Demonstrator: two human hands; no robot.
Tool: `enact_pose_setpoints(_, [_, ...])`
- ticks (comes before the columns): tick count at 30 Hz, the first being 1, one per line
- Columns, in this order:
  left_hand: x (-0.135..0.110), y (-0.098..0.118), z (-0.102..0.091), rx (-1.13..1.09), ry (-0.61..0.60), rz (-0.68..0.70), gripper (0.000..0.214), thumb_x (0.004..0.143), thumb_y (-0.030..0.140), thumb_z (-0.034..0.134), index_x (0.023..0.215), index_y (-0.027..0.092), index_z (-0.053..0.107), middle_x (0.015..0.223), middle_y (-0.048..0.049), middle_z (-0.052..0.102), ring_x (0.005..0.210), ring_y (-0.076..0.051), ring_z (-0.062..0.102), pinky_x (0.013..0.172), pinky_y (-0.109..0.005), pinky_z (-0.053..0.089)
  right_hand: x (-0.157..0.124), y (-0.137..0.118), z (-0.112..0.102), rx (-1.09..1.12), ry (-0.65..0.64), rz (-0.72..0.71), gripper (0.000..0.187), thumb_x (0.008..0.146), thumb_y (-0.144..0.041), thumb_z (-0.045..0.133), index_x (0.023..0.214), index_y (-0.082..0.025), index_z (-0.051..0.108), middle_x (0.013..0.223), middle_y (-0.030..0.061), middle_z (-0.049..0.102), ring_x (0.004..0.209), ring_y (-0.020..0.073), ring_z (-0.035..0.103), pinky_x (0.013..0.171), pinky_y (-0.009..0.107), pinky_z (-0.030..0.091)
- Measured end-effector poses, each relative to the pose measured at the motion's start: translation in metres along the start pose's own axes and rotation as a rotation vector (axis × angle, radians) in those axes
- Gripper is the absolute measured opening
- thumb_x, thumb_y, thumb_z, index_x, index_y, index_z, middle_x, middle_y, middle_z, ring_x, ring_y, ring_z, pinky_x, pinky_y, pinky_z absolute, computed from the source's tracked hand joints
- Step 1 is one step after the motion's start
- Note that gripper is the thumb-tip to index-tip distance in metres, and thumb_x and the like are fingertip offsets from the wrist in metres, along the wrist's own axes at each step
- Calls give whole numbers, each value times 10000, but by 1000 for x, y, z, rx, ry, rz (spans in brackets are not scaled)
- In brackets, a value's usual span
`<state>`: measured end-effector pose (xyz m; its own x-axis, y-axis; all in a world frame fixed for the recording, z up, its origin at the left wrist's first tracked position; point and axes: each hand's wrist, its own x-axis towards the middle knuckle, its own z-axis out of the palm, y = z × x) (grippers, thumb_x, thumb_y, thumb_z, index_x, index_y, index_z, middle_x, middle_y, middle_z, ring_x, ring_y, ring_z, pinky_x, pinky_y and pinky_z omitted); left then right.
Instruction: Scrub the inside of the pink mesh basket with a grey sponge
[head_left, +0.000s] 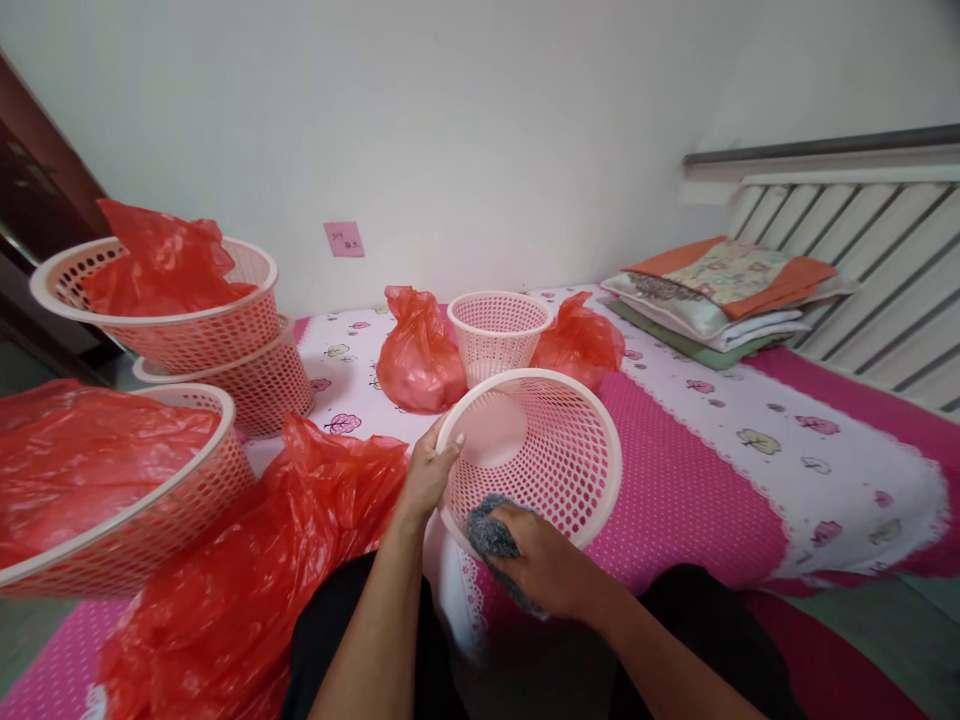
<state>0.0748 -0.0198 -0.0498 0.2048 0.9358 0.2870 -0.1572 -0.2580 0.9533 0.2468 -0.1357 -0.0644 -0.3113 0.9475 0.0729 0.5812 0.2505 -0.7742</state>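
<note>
The right hand (546, 562) is bunched around a gray cloth (491, 528), which lies against the lower near rim of a pink basket (562, 440). The left hand (431, 465) pinches the left of that rim, thumb at the mouth side, other fingers mostly hidden behind the wall. The basket tilts over the bed's (697, 465) near edge, mouth toward the person, so its inner wall and base lie exposed. Wiping seems the step in hand; it would likely go best with the left grip firm, the basket turned little by little, and light pressure where the mesh might snag the cloth. Just behind stands a smaller basket (493, 352), upright between two red bags (420, 355). Farther left, more baskets (274, 375) and loose red plastic (247, 570) leave little elbow room.
</note>
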Motion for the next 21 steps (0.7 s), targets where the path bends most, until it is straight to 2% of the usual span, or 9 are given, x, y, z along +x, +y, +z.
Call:
enact_pose_setpoints(3, [0,-1,0,-43,0,-11,583,869,477,789,1373,199,699,1442,-123,722,1372,-335,637,1187,-468,469,2,-5,1,155,17,76,193,819,-163,665,1000,-227,679,1062,64,740,1035,276,675,975,407,488])
enact_pose_setpoints(9, [0,3,1,-76,1,1,576,848,473,808,1351,207,720,1391,-117,750,1335,-327,663,1192,-472,469,5,-6,12,494,90,158,301,803,-288,704,1097,-229,730,963,24,741,911,242,676,888,400,536])
enact_pose_setpoints(15, [1,4,2,-85,10,5,569,851,468,799,1351,208,717,1402,-115,744,1352,-326,650,1211,-473,448,8,-9,27,876,174,221,439,759,-368,825,1168,-217,775,985,40,776,892,239,702,870,402,564])
enact_pose_setpoints(21, [2,1,-1,-60,29,-6,583,863,479,791,1371,205,708,1381,-116,753,1325,-326,664,1201,-470,453,11,-15,31,1107,208,296,493,697,-386,924,1132,-193,796,942,38,788,867,229,717,859,375,557])
